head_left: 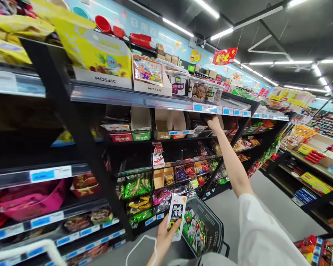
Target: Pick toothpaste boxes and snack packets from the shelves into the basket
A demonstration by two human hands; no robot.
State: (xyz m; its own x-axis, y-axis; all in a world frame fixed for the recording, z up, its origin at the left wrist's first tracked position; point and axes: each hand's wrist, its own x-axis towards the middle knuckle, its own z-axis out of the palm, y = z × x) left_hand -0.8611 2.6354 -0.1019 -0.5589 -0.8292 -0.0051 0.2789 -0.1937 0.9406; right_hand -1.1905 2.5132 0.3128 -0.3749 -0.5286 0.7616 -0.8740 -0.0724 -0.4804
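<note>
My left hand [166, 233] is closed around a white snack packet [177, 216] with a black label, holding it upright beside the basket. A white cord loops at that wrist. Below and to the right, a dark grey shopping basket [217, 226] holds several small snack packets [195, 231], mostly green and white. Stretched forward, my right arm reaches under the top shelf, where my right hand [213, 122] is among display boxes, close to dark packets [197, 127]. Its fingers are mostly hidden there, so what they touch does not show.
The black shelf rack [155, 94] has price labels along its edges and a dark upright post [80, 129]. Open snack boxes [163, 123] line one level, with candy bins [137, 184] lower down. Across the grey aisle [252, 218] stands another shelf [305, 173]. A white bar [41, 245] is bottom left.
</note>
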